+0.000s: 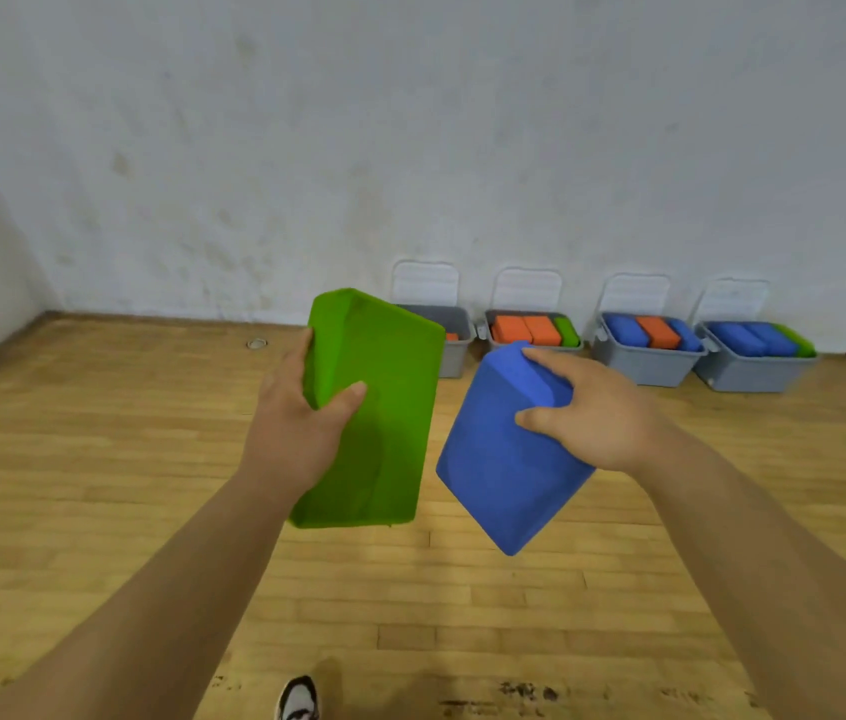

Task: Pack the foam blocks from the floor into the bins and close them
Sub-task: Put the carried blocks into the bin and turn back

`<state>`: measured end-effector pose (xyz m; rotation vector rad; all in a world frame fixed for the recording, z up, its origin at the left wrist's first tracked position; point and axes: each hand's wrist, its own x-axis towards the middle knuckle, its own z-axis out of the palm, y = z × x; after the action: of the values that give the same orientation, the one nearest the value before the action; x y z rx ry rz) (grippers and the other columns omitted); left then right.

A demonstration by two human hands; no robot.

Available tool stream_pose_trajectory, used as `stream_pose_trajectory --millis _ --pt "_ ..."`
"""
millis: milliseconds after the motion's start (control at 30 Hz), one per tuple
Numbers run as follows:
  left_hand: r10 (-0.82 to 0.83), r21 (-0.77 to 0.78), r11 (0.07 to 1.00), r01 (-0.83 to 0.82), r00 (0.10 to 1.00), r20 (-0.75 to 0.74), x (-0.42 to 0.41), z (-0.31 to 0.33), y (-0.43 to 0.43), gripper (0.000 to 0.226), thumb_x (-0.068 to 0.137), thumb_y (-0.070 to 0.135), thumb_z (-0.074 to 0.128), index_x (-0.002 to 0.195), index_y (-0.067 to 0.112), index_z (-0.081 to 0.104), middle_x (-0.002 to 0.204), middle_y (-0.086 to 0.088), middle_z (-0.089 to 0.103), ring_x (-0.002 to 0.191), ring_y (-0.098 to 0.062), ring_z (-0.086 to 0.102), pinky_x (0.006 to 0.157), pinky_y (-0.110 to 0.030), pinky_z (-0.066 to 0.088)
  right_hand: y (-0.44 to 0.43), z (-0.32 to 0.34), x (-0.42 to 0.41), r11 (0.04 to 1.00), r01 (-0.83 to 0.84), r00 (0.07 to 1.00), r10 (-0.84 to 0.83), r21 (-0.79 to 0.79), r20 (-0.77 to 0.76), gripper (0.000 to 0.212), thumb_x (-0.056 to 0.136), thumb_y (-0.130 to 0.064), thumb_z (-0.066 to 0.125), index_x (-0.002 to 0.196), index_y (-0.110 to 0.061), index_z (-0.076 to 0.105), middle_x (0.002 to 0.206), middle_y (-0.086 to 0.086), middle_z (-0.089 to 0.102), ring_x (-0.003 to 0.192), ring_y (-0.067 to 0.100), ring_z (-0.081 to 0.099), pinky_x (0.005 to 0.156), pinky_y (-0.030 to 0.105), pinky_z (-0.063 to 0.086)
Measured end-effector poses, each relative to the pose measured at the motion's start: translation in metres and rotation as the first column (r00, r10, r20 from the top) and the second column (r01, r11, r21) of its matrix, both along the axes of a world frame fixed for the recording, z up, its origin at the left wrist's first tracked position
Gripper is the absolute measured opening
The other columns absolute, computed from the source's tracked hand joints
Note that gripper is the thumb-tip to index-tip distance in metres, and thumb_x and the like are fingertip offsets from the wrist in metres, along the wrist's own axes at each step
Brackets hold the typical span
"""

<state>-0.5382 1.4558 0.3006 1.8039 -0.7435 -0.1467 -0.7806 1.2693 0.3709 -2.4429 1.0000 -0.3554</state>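
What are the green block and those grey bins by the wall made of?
The green block looks like dense foam: matte, faintly grainy, with softly rounded edges. The grey bins look like moulded plastic: smooth, even walls with rolled rims, though they are too far to be sure.

The wooden floor [99,459] carries four grey bins [644,363] in a row along its far edge. A shoe [299,699] stands at its near edge.
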Motion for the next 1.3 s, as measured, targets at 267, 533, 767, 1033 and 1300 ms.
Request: stream_pose_trajectory --millis 267,533,767,1033,1300 --pt "-0.073 -0.041 0.996 0.074 0.997 0.024 0.124 -0.002 -0.105 0.082 0.086 0.040 0.077 0.155 0.037 0.033 0.146 0.008 0.051 0.129 -0.013 0.052 0.111 -0.039 0.043 -0.100 -0.003 0.131 0.999 0.029 0.998 -0.030 0.021 0.059 0.076 0.087 -0.036 0.075 0.153 -0.041 0.038 0.156 -0.014 0.038 0.139 0.013 0.039 0.096 0.022 0.030" --pt "-0.143 -0.035 0.989 0.145 0.989 0.043 0.265 0.024 -0.232 0.081 0.088 0.033 0.077 0.156 0.033 0.033 0.143 0.010 0.053 0.122 -0.008 0.053 0.102 -0.029 0.042 -0.203 0.003 0.260 0.994 0.094 0.983 -0.100 0.048 0.153 0.076 0.085 -0.038 0.076 0.152 -0.040 0.040 0.155 -0.021 0.038 0.141 0.007 0.037 0.099 0.020 0.029" --pt "-0.175 -0.009 0.985 0.175 0.984 -0.021 0.331 0.004 -0.347 0.084 0.084 0.047 0.077 0.154 0.043 0.030 0.145 0.009 0.051 0.127 -0.015 0.054 0.107 -0.040 0.046 -0.316 -0.013 0.327 0.988 0.114 0.978 -0.130 0.100 0.164 0.076 0.084 -0.037 0.077 0.151 -0.041 0.041 0.152 -0.018 0.045 0.136 0.009 0.043 0.097 0.023 0.036" --pt "-0.087 0.024 0.996 0.089 0.993 -0.079 0.391 -0.025 -0.507 0.079 0.085 0.047 0.076 0.151 0.050 0.031 0.144 0.010 0.051 0.126 -0.015 0.055 0.108 -0.045 0.046 -0.499 -0.042 0.405 0.991 0.048 0.991 -0.064 0.128 0.120 0.075 0.083 -0.037 0.077 0.150 -0.041 0.042 0.151 -0.017 0.045 0.138 0.011 0.042 0.099 0.023 0.034" --pt "0.071 0.029 0.997 -0.067 0.984 -0.161 0.467 -0.042 -0.616 0.080 0.087 0.043 0.077 0.152 0.046 0.031 0.141 0.010 0.054 0.122 -0.015 0.058 0.102 -0.047 0.051 -0.658 -0.044 0.511 0.976 -0.073 0.997 0.067 0.206 0.038 0.077 0.082 -0.039 0.076 0.149 -0.047 0.040 0.152 -0.018 0.043 0.135 0.010 0.044 0.096 0.025 0.036"
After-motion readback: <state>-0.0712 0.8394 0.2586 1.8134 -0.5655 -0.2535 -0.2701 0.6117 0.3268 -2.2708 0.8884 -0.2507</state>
